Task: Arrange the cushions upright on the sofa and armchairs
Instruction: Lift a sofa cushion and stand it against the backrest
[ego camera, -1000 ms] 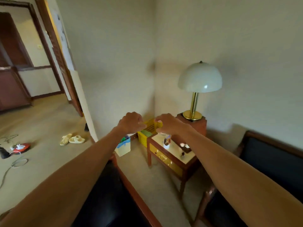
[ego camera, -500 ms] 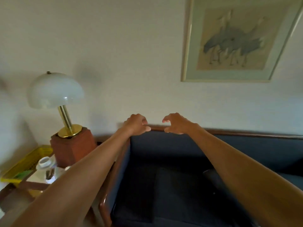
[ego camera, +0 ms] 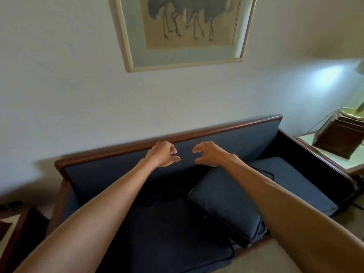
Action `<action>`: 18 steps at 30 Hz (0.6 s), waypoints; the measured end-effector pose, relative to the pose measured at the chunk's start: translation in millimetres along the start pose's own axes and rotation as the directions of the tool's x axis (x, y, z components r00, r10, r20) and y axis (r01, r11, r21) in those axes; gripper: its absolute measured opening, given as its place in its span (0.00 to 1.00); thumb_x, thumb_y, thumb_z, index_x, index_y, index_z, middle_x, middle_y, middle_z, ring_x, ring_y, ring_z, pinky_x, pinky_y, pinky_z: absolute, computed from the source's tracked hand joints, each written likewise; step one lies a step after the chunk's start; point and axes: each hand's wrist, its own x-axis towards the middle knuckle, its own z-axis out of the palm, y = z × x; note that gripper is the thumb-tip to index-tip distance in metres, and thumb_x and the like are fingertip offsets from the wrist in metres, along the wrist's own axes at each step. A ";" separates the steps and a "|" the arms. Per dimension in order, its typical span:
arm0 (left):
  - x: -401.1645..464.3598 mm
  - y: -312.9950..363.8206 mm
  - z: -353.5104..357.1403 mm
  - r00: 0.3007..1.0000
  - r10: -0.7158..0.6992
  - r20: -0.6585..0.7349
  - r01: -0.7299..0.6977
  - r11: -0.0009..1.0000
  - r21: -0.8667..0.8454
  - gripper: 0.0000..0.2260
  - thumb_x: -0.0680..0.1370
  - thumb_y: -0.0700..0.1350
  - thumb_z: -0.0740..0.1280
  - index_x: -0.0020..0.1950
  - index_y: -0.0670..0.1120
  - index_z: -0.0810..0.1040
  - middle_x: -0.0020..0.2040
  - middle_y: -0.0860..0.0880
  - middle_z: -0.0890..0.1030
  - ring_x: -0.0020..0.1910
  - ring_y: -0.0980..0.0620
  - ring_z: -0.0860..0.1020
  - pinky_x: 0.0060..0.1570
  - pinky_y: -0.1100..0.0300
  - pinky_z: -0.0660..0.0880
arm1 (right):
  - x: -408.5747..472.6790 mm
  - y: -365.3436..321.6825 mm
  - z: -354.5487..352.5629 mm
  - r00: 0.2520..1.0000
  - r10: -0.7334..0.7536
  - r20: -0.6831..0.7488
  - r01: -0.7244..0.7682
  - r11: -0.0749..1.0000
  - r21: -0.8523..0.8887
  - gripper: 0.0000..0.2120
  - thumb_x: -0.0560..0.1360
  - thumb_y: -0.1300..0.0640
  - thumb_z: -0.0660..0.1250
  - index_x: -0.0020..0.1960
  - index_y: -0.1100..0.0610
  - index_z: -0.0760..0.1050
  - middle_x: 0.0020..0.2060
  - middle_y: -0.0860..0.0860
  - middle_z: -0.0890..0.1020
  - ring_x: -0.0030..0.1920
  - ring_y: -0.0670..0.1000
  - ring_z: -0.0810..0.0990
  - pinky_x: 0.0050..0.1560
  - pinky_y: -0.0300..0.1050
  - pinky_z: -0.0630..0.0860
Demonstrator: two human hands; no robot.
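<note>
A dark blue sofa (ego camera: 226, 137) with a brown wooden frame stands against the wall. One dark blue cushion (ego camera: 220, 201) lies tilted on the seat, its near corner hanging over the front edge. Another blue cushion (ego camera: 295, 178) lies flat on the seat to the right. My left hand (ego camera: 163, 153) and my right hand (ego camera: 209, 153) hover side by side in front of the backrest, above the tilted cushion. Both hands have curled fingers that stand apart and hold nothing.
A framed picture (ego camera: 183, 30) hangs on the wall above the sofa. At the right, a side table (ego camera: 338, 158) bears a brown box (ego camera: 338, 138) and a brass lamp base (ego camera: 352, 113). Another wooden table (ego camera: 11, 229) shows at the lower left. Beige carpet (ego camera: 262, 261) lies in front.
My view has swung right from the lamp corner and doorway to the middle of the sofa. Both arms stayed stretched forward with the hands close together and empty.
</note>
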 end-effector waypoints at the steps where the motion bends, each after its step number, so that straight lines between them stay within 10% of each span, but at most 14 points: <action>1: 11.9 0.7 13.4 0.999 -0.002 0.036 0.002 1.000 0.000 0.16 0.72 0.54 0.73 0.57 0.49 0.80 0.56 0.52 0.82 0.57 0.50 0.79 0.60 0.50 0.75 | 4.5 15.2 7.5 0.999 0.032 0.010 -0.032 0.999 0.006 0.22 0.73 0.50 0.71 0.67 0.51 0.76 0.65 0.51 0.77 0.65 0.55 0.75 0.66 0.55 0.73; 18: 18.0 -75.5 324.5 0.932 -0.124 0.340 0.109 0.992 0.062 0.18 0.75 0.56 0.70 0.62 0.50 0.77 0.59 0.53 0.79 0.57 0.50 0.78 0.51 0.52 0.76 | -25.7 190.2 283.1 0.864 0.305 0.400 -0.370 0.924 0.095 0.20 0.74 0.51 0.69 0.66 0.49 0.76 0.64 0.51 0.77 0.63 0.56 0.77 0.60 0.52 0.76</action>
